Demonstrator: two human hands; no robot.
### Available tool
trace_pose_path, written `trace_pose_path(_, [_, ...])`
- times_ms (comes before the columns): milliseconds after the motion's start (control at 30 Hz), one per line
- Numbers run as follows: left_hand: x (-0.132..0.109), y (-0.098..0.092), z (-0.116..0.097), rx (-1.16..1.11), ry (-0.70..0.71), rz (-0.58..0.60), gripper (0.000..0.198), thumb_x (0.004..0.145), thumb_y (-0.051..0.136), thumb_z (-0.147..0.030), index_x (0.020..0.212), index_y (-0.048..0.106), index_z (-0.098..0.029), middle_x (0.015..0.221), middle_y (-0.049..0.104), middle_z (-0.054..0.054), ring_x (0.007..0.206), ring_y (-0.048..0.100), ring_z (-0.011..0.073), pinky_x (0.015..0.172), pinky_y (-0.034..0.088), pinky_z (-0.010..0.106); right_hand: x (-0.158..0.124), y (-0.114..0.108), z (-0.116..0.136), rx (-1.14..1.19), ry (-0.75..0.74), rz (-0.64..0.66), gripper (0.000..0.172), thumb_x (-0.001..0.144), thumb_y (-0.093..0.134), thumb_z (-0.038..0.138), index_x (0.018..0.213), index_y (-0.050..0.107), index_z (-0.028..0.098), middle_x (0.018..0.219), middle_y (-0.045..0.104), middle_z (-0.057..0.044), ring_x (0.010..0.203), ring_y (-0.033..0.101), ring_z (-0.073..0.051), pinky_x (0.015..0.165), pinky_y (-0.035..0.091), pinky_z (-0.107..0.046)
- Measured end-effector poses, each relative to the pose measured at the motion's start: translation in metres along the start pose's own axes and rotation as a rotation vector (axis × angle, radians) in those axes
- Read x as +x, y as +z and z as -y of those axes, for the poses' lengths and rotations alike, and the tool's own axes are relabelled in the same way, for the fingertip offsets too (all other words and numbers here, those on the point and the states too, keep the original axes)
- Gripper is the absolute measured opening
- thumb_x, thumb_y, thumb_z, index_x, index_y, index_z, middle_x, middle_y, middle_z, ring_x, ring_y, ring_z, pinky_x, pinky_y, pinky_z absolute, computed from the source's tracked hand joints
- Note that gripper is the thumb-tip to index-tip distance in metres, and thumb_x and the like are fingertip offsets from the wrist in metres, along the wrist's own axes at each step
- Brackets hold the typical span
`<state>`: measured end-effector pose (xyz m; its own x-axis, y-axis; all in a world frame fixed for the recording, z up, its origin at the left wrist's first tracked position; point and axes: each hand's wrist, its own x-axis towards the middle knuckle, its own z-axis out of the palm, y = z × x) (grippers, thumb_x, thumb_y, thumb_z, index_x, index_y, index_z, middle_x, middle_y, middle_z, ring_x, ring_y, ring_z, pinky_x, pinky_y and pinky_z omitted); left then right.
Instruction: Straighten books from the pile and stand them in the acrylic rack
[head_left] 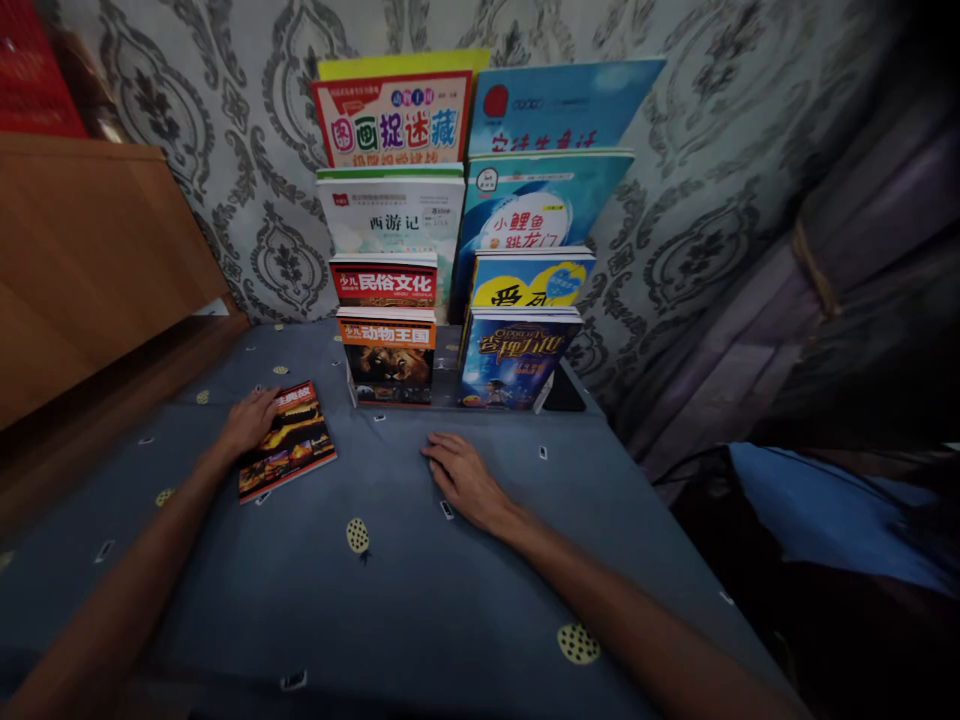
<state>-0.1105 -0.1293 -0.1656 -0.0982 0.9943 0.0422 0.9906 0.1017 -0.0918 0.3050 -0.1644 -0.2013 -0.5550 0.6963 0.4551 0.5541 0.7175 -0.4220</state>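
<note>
A small book (289, 445) with an orange-and-dark cover lies flat and slightly turned on the cloth-covered table. My left hand (251, 420) rests over its upper left edge, fingers stretched onto the cover and hiding part of the title. My right hand (466, 480) lies palm down on the cloth with nothing in it, its fingers loosely extended. Beyond it, books stand upright in two columns of tiers. In front are a lion-cover book (390, 362) on the left and a dark blue book (517, 362) on the right.
Behind the front books rise a red-titled book (390, 280), a white book (394, 220), a teal book (540, 200) and several others, against the patterned wall (292, 255). A dark flat object (564, 392) lies beside the stand. A wooden panel (90, 240) borders the left, a curtain (712, 340) the right.
</note>
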Motion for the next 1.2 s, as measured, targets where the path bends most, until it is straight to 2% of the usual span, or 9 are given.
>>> trace_pose_path(133, [-0.037, -0.008, -0.024, 0.027, -0.056, 0.007, 0.055, 0.102, 0.018, -0.026, 0.151, 0.040, -0.011, 0.151, 0.050, 0.018, 0.139, 0.048, 0.0291, 0.110, 0.042, 0.041, -0.001, -0.004, 0.002, 0.059, 0.001, -0.034, 0.033, 0.095, 0.048, 0.014, 0.119, 0.071, 0.018, 0.126, 0.070, -0.015, 0.124, 0.061, -0.027, 0.105, 0.050, -0.051])
trace_pose_path(267, [-0.089, -0.035, -0.073, 0.178, -0.062, 0.036, 0.050, 0.102, 0.025, -0.035, 0.137, 0.055, -0.017, 0.124, 0.064, 0.021, 0.108, 0.066, 0.0367, 0.081, 0.055, 0.046, -0.001, -0.010, 0.003, 0.114, 0.050, -0.099, 0.033, 0.095, 0.046, 0.015, 0.118, 0.070, 0.017, 0.120, 0.072, -0.014, 0.120, 0.063, -0.026, 0.104, 0.050, -0.048])
trace_pose_path(367, [-0.116, -0.054, -0.111, 0.217, -0.024, 0.083, 0.046, 0.102, 0.029, -0.037, 0.122, 0.061, -0.012, 0.114, 0.067, 0.022, 0.099, 0.069, 0.0373, 0.073, 0.055, 0.043, -0.001, -0.015, 0.006, 0.133, 0.091, -0.157, 0.032, 0.096, 0.045, 0.017, 0.117, 0.069, 0.017, 0.119, 0.072, -0.013, 0.118, 0.063, -0.025, 0.104, 0.050, -0.047])
trace_pose_path(433, [-0.123, -0.058, -0.131, 0.158, 0.026, 0.118, 0.044, 0.102, 0.031, -0.040, 0.117, 0.062, -0.013, 0.110, 0.070, 0.020, 0.094, 0.071, 0.0348, 0.073, 0.054, 0.041, 0.000, -0.020, 0.011, 0.134, 0.084, -0.176, 0.032, 0.097, 0.044, 0.017, 0.117, 0.069, 0.019, 0.120, 0.072, -0.012, 0.117, 0.064, -0.025, 0.103, 0.051, -0.047])
trace_pose_path(667, [-0.115, -0.041, -0.179, -0.246, 0.336, 0.068, 0.033, 0.100, 0.044, -0.030, 0.128, 0.057, -0.018, 0.119, 0.071, 0.014, 0.103, 0.070, 0.0246, 0.085, 0.051, 0.032, -0.003, -0.026, 0.039, 0.027, -0.112, -0.090, 0.034, 0.097, 0.044, 0.012, 0.121, 0.067, 0.017, 0.125, 0.070, -0.013, 0.123, 0.060, -0.025, 0.107, 0.048, -0.047])
trace_pose_path(833, [-0.112, -0.050, -0.204, -0.129, 0.374, 0.014, 0.028, 0.101, 0.042, -0.031, 0.116, 0.063, -0.019, 0.110, 0.072, 0.013, 0.095, 0.071, 0.0241, 0.079, 0.053, 0.032, -0.006, -0.018, 0.039, -0.041, -0.094, 0.038, 0.039, 0.096, 0.046, 0.011, 0.130, 0.063, 0.014, 0.132, 0.066, -0.016, 0.131, 0.056, -0.025, 0.111, 0.046, -0.047])
trace_pose_path(933, [-0.106, -0.053, -0.216, -0.019, 0.418, -0.080, 0.028, 0.101, 0.041, -0.029, 0.104, 0.066, -0.017, 0.107, 0.070, 0.015, 0.101, 0.067, 0.0259, 0.081, 0.054, 0.034, -0.006, -0.013, 0.034, -0.073, -0.044, 0.093, 0.046, 0.093, 0.046, 0.008, 0.138, 0.057, 0.009, 0.141, 0.059, -0.020, 0.138, 0.050, -0.026, 0.116, 0.042, -0.046])
trace_pose_path(1067, [-0.092, -0.038, -0.229, -0.066, 0.574, -0.212, 0.029, 0.097, 0.043, -0.018, 0.120, 0.061, -0.014, 0.122, 0.067, 0.015, 0.115, 0.062, 0.0261, 0.099, 0.051, 0.041, -0.006, -0.012, 0.029, -0.105, 0.011, 0.138, 0.048, 0.096, 0.045, 0.012, 0.143, 0.050, 0.005, 0.148, 0.053, -0.023, 0.145, 0.042, -0.027, 0.120, 0.036, -0.048])
trace_pose_path(1200, [-0.084, -0.016, -0.235, -0.136, 0.594, -0.295, 0.038, 0.096, 0.041, -0.015, 0.131, 0.055, -0.011, 0.138, 0.061, 0.018, 0.130, 0.057, 0.0278, 0.112, 0.043, 0.046, -0.007, -0.014, 0.025, -0.137, 0.059, 0.156, 0.049, 0.098, 0.047, 0.021, 0.143, 0.049, 0.002, 0.151, 0.048, -0.025, 0.147, 0.039, -0.029, 0.123, 0.032, -0.048])
